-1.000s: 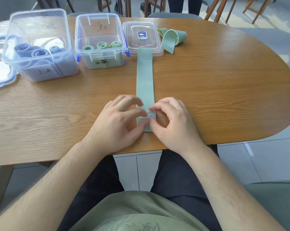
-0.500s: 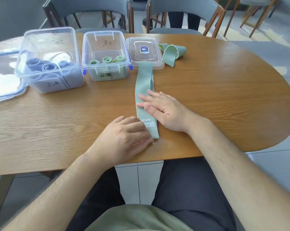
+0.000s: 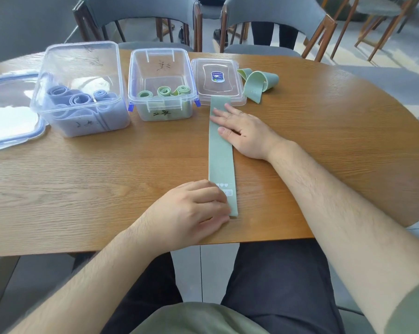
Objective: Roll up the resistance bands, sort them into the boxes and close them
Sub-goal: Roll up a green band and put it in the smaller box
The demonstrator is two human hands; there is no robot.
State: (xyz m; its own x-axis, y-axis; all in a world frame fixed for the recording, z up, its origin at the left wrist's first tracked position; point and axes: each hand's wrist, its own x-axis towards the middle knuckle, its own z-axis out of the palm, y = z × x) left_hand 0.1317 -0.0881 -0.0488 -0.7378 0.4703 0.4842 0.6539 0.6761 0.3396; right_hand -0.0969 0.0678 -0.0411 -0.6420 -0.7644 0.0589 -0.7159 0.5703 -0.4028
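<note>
1. A rounded wooden table (image 3: 83,179) carries everything. Grey-cushioned chairs (image 3: 141,10) stand on the tiled floor beyond its far edge.
2. Well to the left of the right hand (image 3: 242,128) stands a big clear box (image 3: 71,128) with rolled blue bands (image 3: 79,98) inside. Its lid (image 3: 10,112) lies flat further left.
3. Between that box and the right hand stands a smaller clear box (image 3: 162,75) holding three rolled green bands (image 3: 163,91).
4. A small lid (image 3: 218,85) lies flat just beyond the right fingertips, and a loose green band (image 3: 256,83) curls beside it.
5. A long green band (image 3: 221,160) lies flat on the table, running between the two hands, its far end touching the small lid.
6. The right hand lies flat on the band's far part, fingers straight.
7. The left hand (image 3: 191,208) rests palm down on the band's near end, fingers relaxed, gripping nothing.
</note>
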